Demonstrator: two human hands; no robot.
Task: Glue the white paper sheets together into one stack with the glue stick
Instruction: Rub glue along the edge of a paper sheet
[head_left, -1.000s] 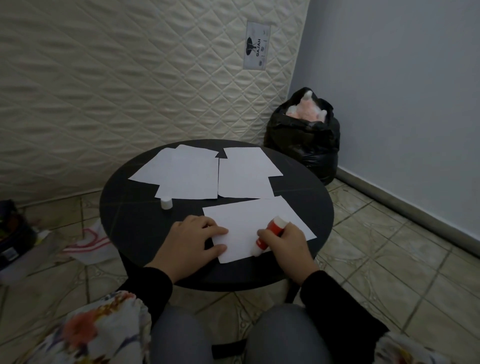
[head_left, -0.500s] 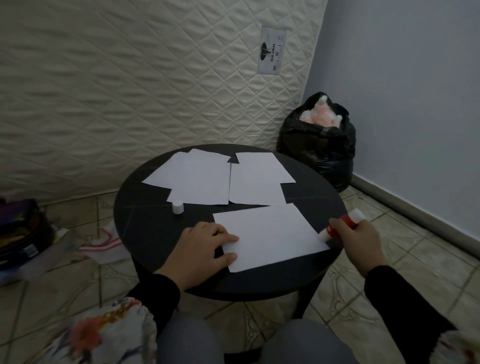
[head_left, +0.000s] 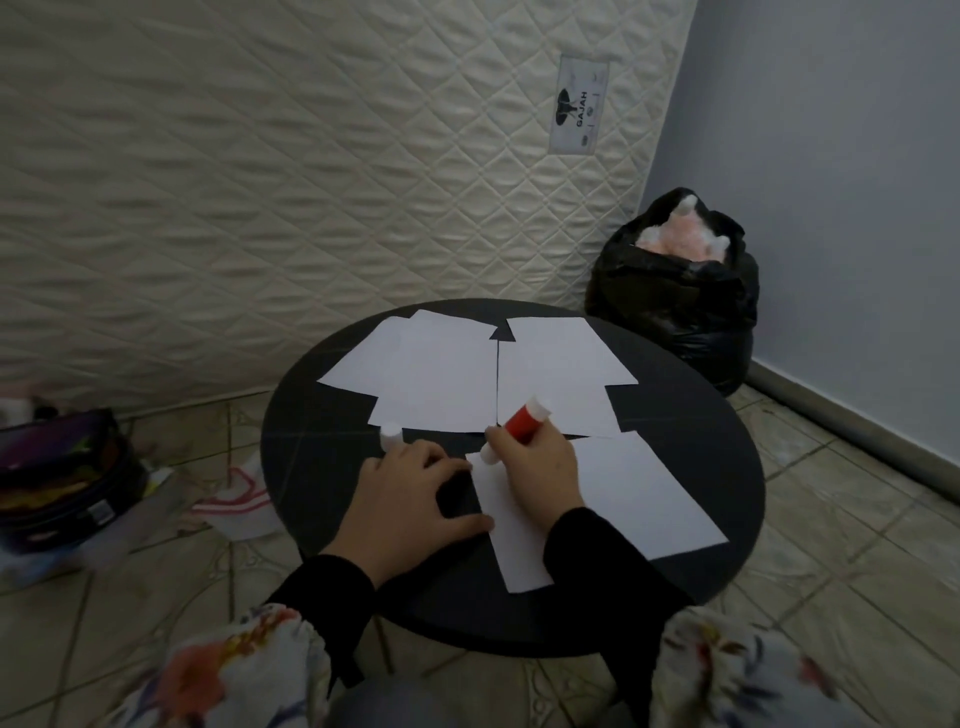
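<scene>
The right hand (head_left: 540, 467) has swung back from the sheet's far right edge, where it was half a second ago, to the near-left corner; its fingers are curled round the red glue stick (head_left: 522, 423) with the white tip pressed down there. That looks like a fresh glue stroke starting. The left hand (head_left: 410, 499), fingers spread flat, still pins the left edge of the near white paper sheet (head_left: 634, 499). More white paper sheets (head_left: 441, 374) lie unstacked farther back on the round black worktop (head_left: 691, 415). The small white cap (head_left: 390, 434) stands beside them.
</scene>
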